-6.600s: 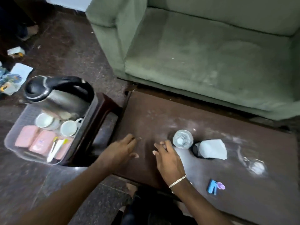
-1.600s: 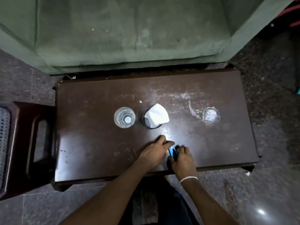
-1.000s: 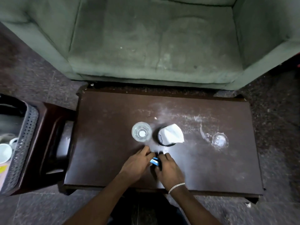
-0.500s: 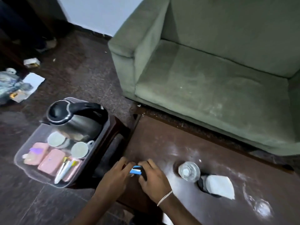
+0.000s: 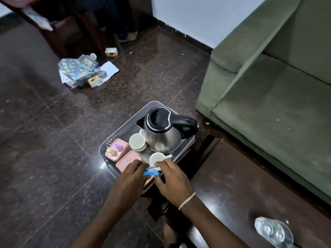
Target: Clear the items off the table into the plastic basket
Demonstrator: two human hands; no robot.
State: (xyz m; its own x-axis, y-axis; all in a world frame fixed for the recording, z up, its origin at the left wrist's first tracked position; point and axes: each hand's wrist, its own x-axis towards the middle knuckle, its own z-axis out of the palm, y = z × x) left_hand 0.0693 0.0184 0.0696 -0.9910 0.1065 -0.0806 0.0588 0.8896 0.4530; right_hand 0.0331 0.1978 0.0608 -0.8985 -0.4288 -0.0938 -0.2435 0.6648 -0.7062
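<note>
Both hands hold a small blue object (image 5: 151, 173) between their fingertips, over the near end of the clear plastic basket (image 5: 114, 136). My left hand (image 5: 128, 183) pinches its left end and my right hand (image 5: 172, 179) its right end. The basket holds a steel kettle (image 5: 162, 136) with a black lid and handle, two white cups (image 5: 137, 141) (image 5: 157, 158), pink boxes (image 5: 128, 159) and a small purple-capped item (image 5: 116, 147). A clear glass (image 5: 273, 230) stands on the dark wooden table (image 5: 232, 185) at the lower right.
The basket rests on a dark wooden stool (image 5: 189, 145) left of the table. A green sofa (image 5: 268, 86) runs behind the table on the right. Papers and small boxes (image 5: 84, 72) lie on the dark tiled floor at the far left, near wooden furniture legs (image 5: 89, 24).
Both hands lifted the blue object off the table and carried it left, from the table's corner to above the basket. My view swung left, away from the table.
</note>
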